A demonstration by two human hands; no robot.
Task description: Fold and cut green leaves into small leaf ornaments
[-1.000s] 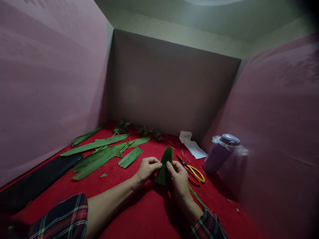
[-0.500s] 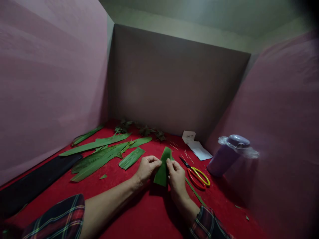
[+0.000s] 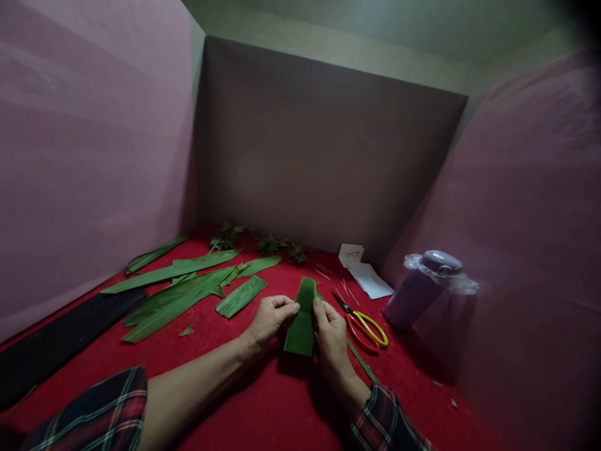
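Left grip [image 3: 271,318] and right grip [image 3: 333,332] pinch the leaf strip [image 3: 299,329] at its nine and three o'clock edges; uneven outward pull could, it is judged, split it.

2 plaid sleeves [image 3: 110,407], dark and red, pale-lined, bare left hand [image 3: 268,322], bare right hand [image 3: 333,341]
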